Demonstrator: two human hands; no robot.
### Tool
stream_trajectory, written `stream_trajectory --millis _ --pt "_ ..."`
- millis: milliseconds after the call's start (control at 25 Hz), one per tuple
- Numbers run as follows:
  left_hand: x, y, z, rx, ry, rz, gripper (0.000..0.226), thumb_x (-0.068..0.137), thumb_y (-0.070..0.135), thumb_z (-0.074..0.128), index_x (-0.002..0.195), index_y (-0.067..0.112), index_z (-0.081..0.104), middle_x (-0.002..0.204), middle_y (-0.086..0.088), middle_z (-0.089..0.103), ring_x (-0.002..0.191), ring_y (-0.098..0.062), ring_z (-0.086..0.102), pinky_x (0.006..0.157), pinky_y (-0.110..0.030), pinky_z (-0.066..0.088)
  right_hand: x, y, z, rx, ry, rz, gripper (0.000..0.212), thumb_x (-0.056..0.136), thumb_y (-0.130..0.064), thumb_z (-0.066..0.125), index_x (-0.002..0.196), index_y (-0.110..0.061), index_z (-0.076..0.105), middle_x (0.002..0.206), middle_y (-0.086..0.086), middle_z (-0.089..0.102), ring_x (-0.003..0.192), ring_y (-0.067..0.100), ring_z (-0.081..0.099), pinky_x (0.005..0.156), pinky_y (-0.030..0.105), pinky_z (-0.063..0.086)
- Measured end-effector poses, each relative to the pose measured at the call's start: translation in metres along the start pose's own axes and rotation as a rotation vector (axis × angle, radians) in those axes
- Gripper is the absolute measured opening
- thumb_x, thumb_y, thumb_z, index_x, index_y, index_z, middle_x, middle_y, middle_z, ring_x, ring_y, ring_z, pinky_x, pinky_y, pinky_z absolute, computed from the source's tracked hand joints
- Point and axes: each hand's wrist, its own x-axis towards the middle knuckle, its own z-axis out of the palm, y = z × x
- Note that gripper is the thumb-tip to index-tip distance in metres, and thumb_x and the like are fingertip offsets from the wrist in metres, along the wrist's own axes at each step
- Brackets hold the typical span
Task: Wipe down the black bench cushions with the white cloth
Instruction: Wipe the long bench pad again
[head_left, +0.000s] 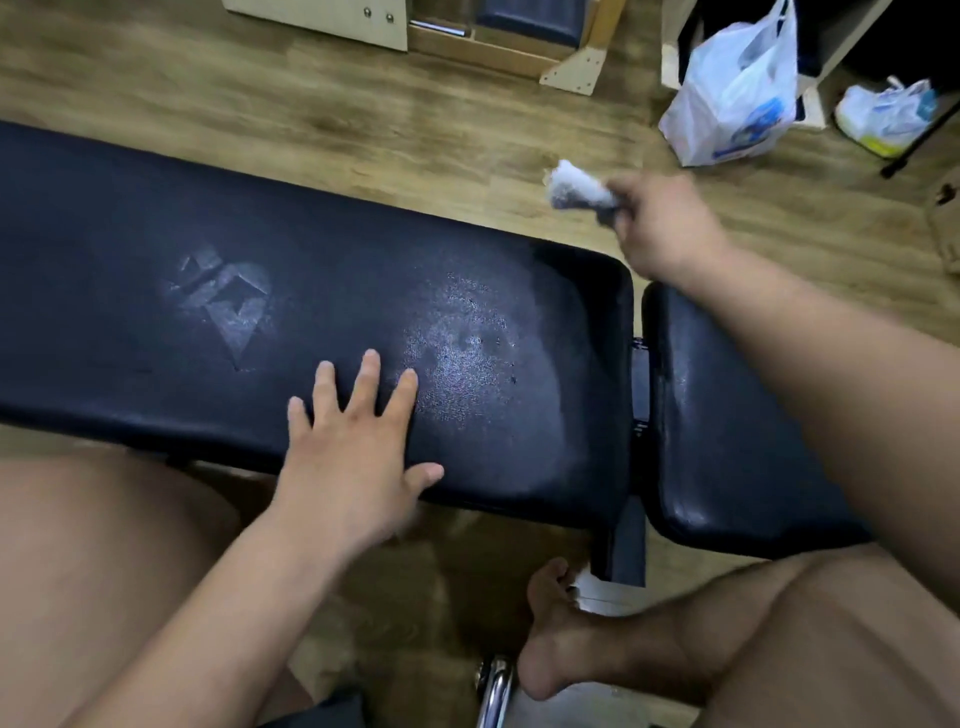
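Note:
A long black bench cushion runs across the view, with a faded logo and a shiny wet-looking patch near its right end. A shorter black cushion lies to its right across a narrow gap. My left hand rests flat with spread fingers on the long cushion's near edge. My right hand grips a bunched white cloth in the air, beyond the far right corner of the long cushion and above the floor. The cloth touches neither cushion.
Wooden floor surrounds the bench. A white plastic bag and a smaller bag sit at the far right. Wooden furniture stands at the top. My bare legs and a foot are near the bench's metal frame.

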Motion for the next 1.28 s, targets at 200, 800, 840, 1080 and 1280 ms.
stream_trajectory --millis 200,800,840,1080,1280 --pt "0.003 -0.005 0.002 0.045 0.029 0.055 0.092 0.09 0.071 0.04 0.155 0.03 -0.011 0.164 -0.005 -0.018 0.148 -0.045 -0.007 0.12 -0.056 0.014 -0.087 -0.013 0.054 -0.127 -0.099 -0.052 0.048 0.088 0.002 0.044 0.13 -0.019 0.055 0.144 0.007 0.049 0.129 0.032 0.049 0.091 0.046 0.048" --pt "-0.005 -0.077 0.011 -0.053 0.05 -0.081 0.111 0.079 0.076 0.055 0.153 0.033 -0.016 0.162 -0.009 -0.022 0.145 -0.05 -0.014 0.115 -0.067 0.011 -0.064 -0.063 -0.037 -0.027 0.031 -0.03 0.021 0.091 -0.013 0.047 0.103 -0.01 0.064 0.09 0.015 0.069 0.086 0.034 0.062 0.074 0.029 0.045" --pt "-0.006 -0.081 0.014 -0.066 0.058 -0.09 0.111 0.079 0.077 0.054 0.153 0.033 -0.016 0.162 -0.007 -0.023 0.145 -0.05 -0.014 0.115 -0.067 0.011 -0.03 -0.056 -0.027 -0.061 0.055 -0.04 0.031 0.09 -0.009 0.045 0.116 -0.01 0.063 0.105 0.017 0.069 0.099 0.034 0.062 0.084 0.03 0.045" --pt "0.0 -0.08 0.018 -0.123 0.108 -0.063 0.103 0.084 0.074 0.049 0.154 0.029 -0.011 0.163 -0.008 -0.019 0.143 -0.054 -0.013 0.111 -0.073 0.01 0.009 -0.043 0.079 -0.008 -0.085 0.11 0.037 0.1 -0.014 0.042 0.135 -0.017 0.054 0.13 0.017 0.06 0.117 0.036 0.056 0.097 0.034 0.041" --pt "0.013 -0.079 0.001 -0.202 0.042 -0.043 0.113 0.081 0.063 0.065 0.151 0.038 -0.021 0.158 -0.002 -0.032 0.142 -0.053 -0.021 0.1 -0.082 0.018 -0.1 -0.073 0.071 0.131 -0.007 0.037 0.035 0.096 -0.006 0.052 0.128 -0.016 0.061 0.138 0.004 0.056 0.128 0.022 0.051 0.104 0.015 0.027"
